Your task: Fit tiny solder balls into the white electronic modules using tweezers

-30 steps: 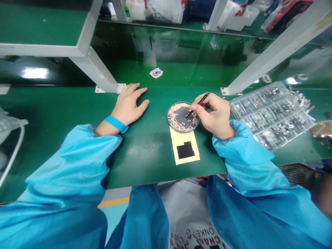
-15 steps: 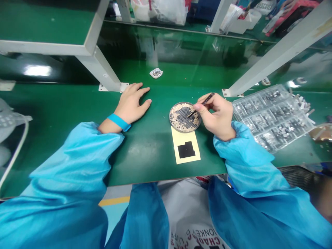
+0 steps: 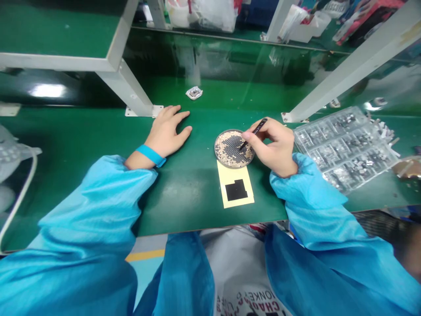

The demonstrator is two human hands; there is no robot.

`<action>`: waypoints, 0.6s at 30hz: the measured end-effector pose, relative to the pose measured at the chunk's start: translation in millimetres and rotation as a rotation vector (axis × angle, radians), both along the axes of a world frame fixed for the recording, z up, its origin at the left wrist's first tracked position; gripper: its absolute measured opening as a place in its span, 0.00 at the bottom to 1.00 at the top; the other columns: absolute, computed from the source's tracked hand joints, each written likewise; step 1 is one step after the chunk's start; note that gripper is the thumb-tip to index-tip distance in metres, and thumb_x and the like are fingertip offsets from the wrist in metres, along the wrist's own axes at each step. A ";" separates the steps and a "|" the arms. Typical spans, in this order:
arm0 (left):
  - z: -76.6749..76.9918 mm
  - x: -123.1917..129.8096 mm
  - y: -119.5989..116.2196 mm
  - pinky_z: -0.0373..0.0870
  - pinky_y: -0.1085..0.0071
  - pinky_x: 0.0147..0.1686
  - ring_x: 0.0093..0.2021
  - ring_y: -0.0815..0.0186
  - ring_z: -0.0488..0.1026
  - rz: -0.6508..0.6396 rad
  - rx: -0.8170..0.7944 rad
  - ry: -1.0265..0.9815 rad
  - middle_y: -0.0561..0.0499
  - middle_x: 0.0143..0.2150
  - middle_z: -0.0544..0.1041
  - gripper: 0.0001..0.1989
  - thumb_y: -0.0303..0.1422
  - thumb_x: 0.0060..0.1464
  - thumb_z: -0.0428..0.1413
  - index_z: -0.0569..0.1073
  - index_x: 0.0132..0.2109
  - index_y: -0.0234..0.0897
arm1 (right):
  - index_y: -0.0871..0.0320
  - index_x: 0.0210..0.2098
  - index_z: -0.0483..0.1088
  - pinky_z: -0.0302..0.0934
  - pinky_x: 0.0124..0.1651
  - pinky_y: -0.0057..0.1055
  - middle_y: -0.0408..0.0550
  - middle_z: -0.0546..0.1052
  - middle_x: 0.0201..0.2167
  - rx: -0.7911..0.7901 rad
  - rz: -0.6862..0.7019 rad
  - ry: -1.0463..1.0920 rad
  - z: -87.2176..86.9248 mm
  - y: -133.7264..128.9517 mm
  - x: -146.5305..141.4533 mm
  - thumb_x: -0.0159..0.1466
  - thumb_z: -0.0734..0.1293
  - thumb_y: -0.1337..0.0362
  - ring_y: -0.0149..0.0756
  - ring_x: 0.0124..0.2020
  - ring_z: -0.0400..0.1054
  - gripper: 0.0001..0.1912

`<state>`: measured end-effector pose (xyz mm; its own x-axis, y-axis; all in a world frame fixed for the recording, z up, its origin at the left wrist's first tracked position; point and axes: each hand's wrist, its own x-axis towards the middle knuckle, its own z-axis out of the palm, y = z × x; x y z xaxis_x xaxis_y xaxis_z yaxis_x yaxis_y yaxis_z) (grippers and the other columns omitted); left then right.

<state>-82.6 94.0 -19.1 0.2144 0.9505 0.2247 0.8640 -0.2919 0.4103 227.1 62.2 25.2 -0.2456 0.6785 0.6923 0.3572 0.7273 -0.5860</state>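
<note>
The right hand (image 3: 272,149) hides the middle of the tweezers (image 3: 258,127) and part of the round dish (image 3: 224,149). Parts in the dish are too small to identify, as are those in the clear plastic pack (image 3: 345,149). The bottom edge cuts off lettering on the white bag (image 3: 237,281); the top edge cuts off the plastic bags (image 3: 200,13).

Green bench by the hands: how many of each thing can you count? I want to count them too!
left hand, right hand: 2
black tweezers: 1
round dish of small parts: 1
pale yellow card: 1
clear plastic pack of small parts: 1
blue wristband: 1
Total: 7
</note>
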 end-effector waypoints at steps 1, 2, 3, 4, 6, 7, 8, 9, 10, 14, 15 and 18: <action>-0.1 0.0 0.1 0.52 0.44 0.73 0.73 0.45 0.58 0.000 0.000 0.002 0.39 0.71 0.65 0.31 0.46 0.63 0.51 0.71 0.67 0.35 | 0.57 0.30 0.70 0.60 0.29 0.31 0.44 0.78 0.31 0.001 0.002 0.001 0.2 -0.2 0.0 0.65 0.74 0.53 0.30 0.27 0.67 0.16; -0.3 -0.2 0.2 0.52 0.44 0.73 0.73 0.45 0.58 0.001 0.000 0.003 0.39 0.72 0.64 0.31 0.46 0.63 0.51 0.71 0.67 0.36 | 0.57 0.30 0.71 0.60 0.29 0.31 0.44 0.77 0.30 -0.005 -0.001 -0.002 0.1 -0.4 0.1 0.65 0.74 0.53 0.30 0.27 0.67 0.16; -0.6 -0.3 0.4 0.52 0.44 0.73 0.73 0.46 0.58 0.002 0.000 0.004 0.40 0.72 0.64 0.31 0.46 0.62 0.51 0.71 0.67 0.36 | 0.57 0.31 0.71 0.59 0.28 0.31 0.44 0.77 0.30 -0.020 -0.010 -0.011 -0.1 -0.5 0.5 0.65 0.74 0.52 0.30 0.27 0.66 0.16; -0.9 -0.5 0.6 0.52 0.44 0.73 0.73 0.46 0.58 0.002 0.001 0.005 0.41 0.72 0.64 0.30 0.46 0.62 0.51 0.71 0.67 0.38 | 0.57 0.32 0.72 0.59 0.28 0.31 0.44 0.77 0.29 -0.042 -0.018 -0.028 -0.5 -0.4 1.2 0.65 0.74 0.52 0.30 0.26 0.66 0.16; -1.7 -1.0 1.1 0.52 0.43 0.73 0.73 0.46 0.58 0.004 0.006 0.008 0.42 0.72 0.64 0.30 0.46 0.62 0.52 0.71 0.67 0.39 | 0.57 0.34 0.74 0.58 0.27 0.31 0.44 0.76 0.28 -0.095 -0.021 -0.091 -1.8 0.3 3.2 0.64 0.74 0.51 0.30 0.25 0.65 0.16; -2.1 -1.3 1.3 0.52 0.43 0.73 0.73 0.46 0.58 0.004 0.007 0.010 0.42 0.72 0.65 0.30 0.46 0.62 0.51 0.71 0.67 0.39 | 0.57 0.35 0.75 0.57 0.27 0.31 0.44 0.76 0.28 -0.118 -0.013 -0.129 -2.5 0.9 4.4 0.64 0.75 0.51 0.30 0.24 0.65 0.15; -2.4 -1.5 1.5 0.52 0.44 0.73 0.73 0.47 0.58 0.003 0.008 0.012 0.42 0.72 0.65 0.30 0.46 0.62 0.51 0.71 0.67 0.39 | 0.58 0.35 0.76 0.57 0.27 0.31 0.44 0.76 0.28 -0.133 -0.001 -0.164 -3.1 1.6 5.8 0.64 0.74 0.52 0.29 0.25 0.65 0.15; -2.7 -1.7 1.7 0.52 0.44 0.73 0.73 0.47 0.58 0.003 0.009 0.013 0.42 0.72 0.65 0.30 0.46 0.62 0.51 0.71 0.67 0.39 | 0.58 0.36 0.76 0.57 0.28 0.31 0.44 0.76 0.28 -0.142 0.009 -0.193 -3.7 2.4 7.1 0.65 0.74 0.52 0.30 0.25 0.65 0.14; -2.8 -1.8 1.7 0.52 0.44 0.73 0.73 0.47 0.58 0.002 0.009 0.013 0.42 0.72 0.65 0.30 0.46 0.62 0.51 0.71 0.67 0.39 | 0.58 0.36 0.77 0.58 0.29 0.31 0.45 0.77 0.29 -0.149 0.013 -0.215 -4.0 3.3 8.5 0.65 0.74 0.53 0.30 0.25 0.66 0.14; -3.0 -2.0 1.6 0.52 0.45 0.73 0.73 0.46 0.58 -0.002 0.016 0.014 0.40 0.72 0.65 0.30 0.46 0.63 0.51 0.71 0.67 0.37 | 0.59 0.37 0.78 0.59 0.31 0.31 0.46 0.78 0.30 -0.192 0.009 -0.304 -3.9 5.3 12.6 0.66 0.72 0.50 0.32 0.27 0.68 0.16; -3.0 -1.9 1.5 0.52 0.45 0.73 0.73 0.46 0.58 -0.002 0.018 0.015 0.40 0.71 0.65 0.30 0.46 0.63 0.51 0.71 0.67 0.37 | 0.59 0.37 0.78 0.59 0.31 0.31 0.46 0.78 0.30 -0.200 0.012 -0.322 -3.7 5.4 13.1 0.67 0.72 0.50 0.32 0.28 0.69 0.16; -3.1 -1.7 1.3 0.53 0.45 0.73 0.73 0.46 0.58 -0.001 0.020 0.015 0.41 0.72 0.65 0.30 0.46 0.63 0.51 0.71 0.67 0.38 | 0.58 0.37 0.77 0.60 0.31 0.31 0.46 0.78 0.29 -0.181 0.007 -0.304 -3.3 4.9 13.1 0.68 0.70 0.50 0.32 0.27 0.69 0.16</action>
<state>-84.4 95.3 -22.2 0.2184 0.9457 0.2408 0.8699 -0.3005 0.3911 240.2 67.1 21.9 -0.4272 0.7812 0.4553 0.5302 0.6243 -0.5737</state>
